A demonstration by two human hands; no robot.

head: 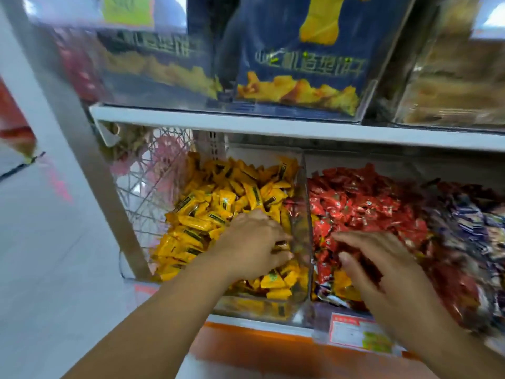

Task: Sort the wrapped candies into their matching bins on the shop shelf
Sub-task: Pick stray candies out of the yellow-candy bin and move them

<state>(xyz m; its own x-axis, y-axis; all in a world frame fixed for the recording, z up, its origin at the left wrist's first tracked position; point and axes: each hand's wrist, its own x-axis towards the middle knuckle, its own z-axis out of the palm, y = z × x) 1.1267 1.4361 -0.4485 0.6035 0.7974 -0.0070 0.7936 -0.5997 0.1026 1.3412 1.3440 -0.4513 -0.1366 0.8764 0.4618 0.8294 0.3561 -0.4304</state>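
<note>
Beneath a white shelf board [300, 129] across mid frame, clear plastic bins [302, 192] hold crinkly yellow candies [218, 203], centre left, under the left hand [254, 242], its grasp impossible to tell, and glossy red candies [369, 203], centre right, under the right hand [388, 266], fingers spread and empty.
</note>
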